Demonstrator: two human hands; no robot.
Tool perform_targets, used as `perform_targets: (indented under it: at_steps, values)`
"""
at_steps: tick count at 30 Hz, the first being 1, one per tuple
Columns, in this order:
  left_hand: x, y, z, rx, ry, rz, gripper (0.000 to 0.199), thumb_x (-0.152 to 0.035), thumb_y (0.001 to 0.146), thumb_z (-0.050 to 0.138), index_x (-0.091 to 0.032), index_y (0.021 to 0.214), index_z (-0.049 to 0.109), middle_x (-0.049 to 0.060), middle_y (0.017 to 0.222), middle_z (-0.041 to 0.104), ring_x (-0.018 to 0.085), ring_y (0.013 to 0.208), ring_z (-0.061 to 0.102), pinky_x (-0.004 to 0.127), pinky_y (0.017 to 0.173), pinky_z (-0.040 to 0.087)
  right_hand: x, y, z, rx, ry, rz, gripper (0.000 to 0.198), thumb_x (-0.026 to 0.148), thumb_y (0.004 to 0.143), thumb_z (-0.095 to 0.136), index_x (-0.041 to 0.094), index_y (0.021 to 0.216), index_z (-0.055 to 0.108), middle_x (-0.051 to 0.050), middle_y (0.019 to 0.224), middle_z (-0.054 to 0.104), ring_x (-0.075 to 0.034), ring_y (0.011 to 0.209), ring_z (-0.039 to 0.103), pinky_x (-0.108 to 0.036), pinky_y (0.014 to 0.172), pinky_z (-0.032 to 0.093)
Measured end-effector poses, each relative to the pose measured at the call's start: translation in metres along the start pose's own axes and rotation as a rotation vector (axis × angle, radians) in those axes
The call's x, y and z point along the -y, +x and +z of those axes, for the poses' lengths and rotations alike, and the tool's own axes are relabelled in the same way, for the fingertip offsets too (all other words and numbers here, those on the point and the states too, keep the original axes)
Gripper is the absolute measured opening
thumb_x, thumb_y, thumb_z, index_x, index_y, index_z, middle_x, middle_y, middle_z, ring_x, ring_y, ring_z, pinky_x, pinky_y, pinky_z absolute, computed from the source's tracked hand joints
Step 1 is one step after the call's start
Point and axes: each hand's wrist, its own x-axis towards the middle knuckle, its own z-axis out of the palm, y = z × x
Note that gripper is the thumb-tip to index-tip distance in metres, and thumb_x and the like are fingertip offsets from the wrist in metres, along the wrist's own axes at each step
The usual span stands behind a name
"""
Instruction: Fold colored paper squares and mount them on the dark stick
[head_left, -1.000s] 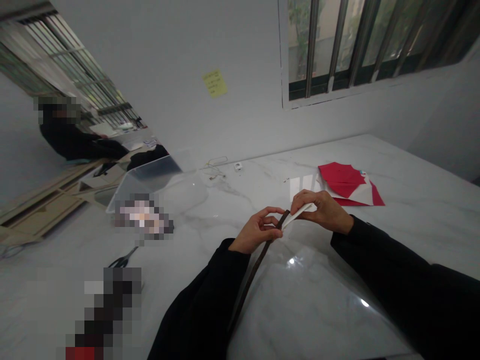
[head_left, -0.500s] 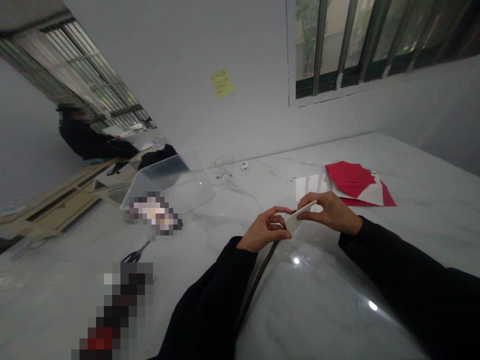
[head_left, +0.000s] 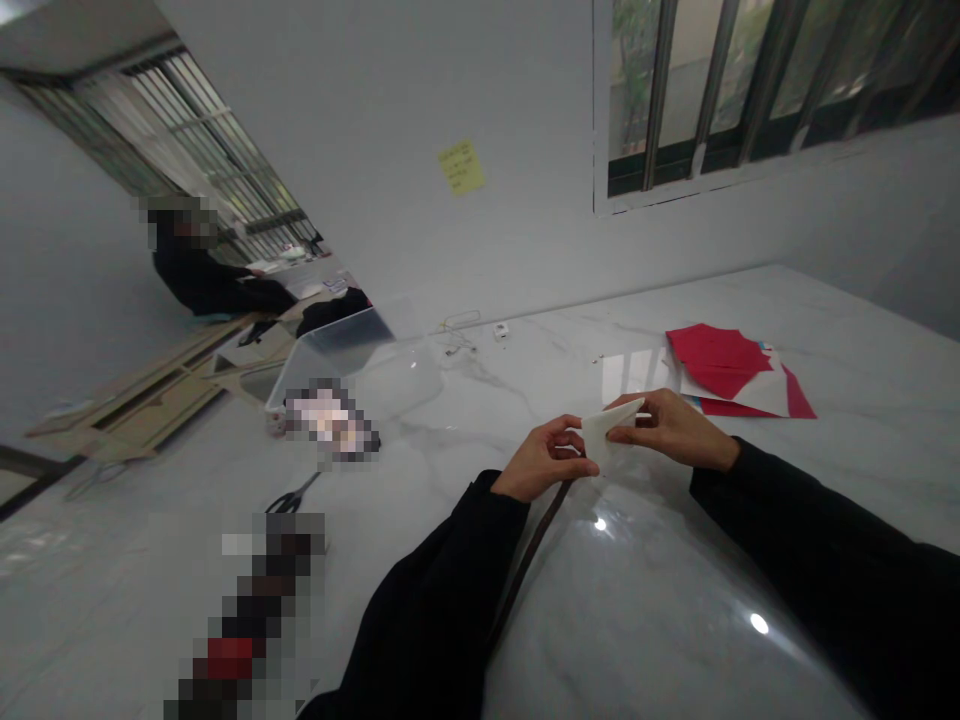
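A small folded piece of white paper (head_left: 604,430) is held between my two hands above the marble-patterned table (head_left: 660,570). My left hand (head_left: 541,458) pinches its left edge, fingers curled. At its upper right corner, my right hand (head_left: 671,428) grips the paper between thumb and fingers. A thin dark brown cord or strip (head_left: 534,550) runs from below my left hand down toward the table's near edge; whether that hand also grips it is hidden.
Red and white paper sheets (head_left: 739,375) lie at the right. Scissors (head_left: 292,495) rest at the left, near a clear plastic bin (head_left: 330,345) and blurred-out items. A small white object (head_left: 501,331) and thin wire (head_left: 459,335) lie by the wall. A seated person (head_left: 199,270) is far left.
The white paper has turned so that its broad face shows more toward me. Both hands keep hold of it. The whole view has shifted slightly, so things appear farther right.
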Motion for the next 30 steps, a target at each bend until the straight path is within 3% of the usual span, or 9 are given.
perform_targets:
  at_steps: [10,18,22,26,30]
  values:
    - [0.004,0.003,-0.004,-0.002,0.027,-0.001,0.055,-0.038,0.065,0.084,-0.015,0.111,0.064,0.004,0.086,0.066,0.012,0.07,0.058,0.026,0.067,0.044,-0.015,0.005,-0.006,0.026,0.023,0.039,0.035,0.045,0.077,0.074,0.016,0.097,0.072,-0.008,0.099,0.075,-0.025,0.091,0.07,-0.038,0.084,0.055]
    - [0.008,0.005,-0.02,-0.056,0.067,-0.061,0.048,-0.042,0.071,0.079,-0.014,0.11,0.072,0.007,0.083,0.071,0.01,0.065,0.055,0.025,0.065,0.039,-0.035,0.012,-0.019,-0.145,0.062,0.047,0.045,0.052,0.079,0.071,0.018,0.108,0.069,-0.011,0.109,0.073,-0.028,0.096,0.069,-0.041,0.083,0.056]
    - [0.016,0.009,-0.021,-0.147,-0.041,-0.052,0.05,-0.042,0.069,0.081,-0.014,0.109,0.072,0.007,0.083,0.071,0.01,0.063,0.055,0.025,0.064,0.041,-0.045,0.019,-0.019,-0.355,-0.01,0.004,0.062,0.057,0.078,0.07,0.02,0.126,0.058,-0.012,0.112,0.07,-0.027,0.099,0.068,-0.041,0.083,0.056]
    - [0.02,0.012,-0.02,-0.301,-0.229,-0.021,0.052,-0.04,0.064,0.084,-0.014,0.107,0.071,0.005,0.082,0.07,0.009,0.062,0.056,0.024,0.064,0.043,-0.049,0.021,-0.021,-0.506,-0.086,0.048,0.072,0.06,0.08,0.065,0.018,0.136,0.048,-0.011,0.1,0.07,-0.023,0.084,0.067,-0.037,0.073,0.056]
    - [0.019,0.014,-0.019,-0.377,-0.296,-0.015,0.05,-0.038,0.063,0.086,-0.014,0.104,0.07,0.004,0.081,0.07,0.008,0.062,0.057,0.022,0.061,0.043,-0.041,0.018,-0.014,-0.44,-0.123,0.073,0.077,0.056,0.083,0.063,0.015,0.144,0.039,-0.003,0.076,0.068,-0.018,0.065,0.061,-0.031,0.062,0.051]
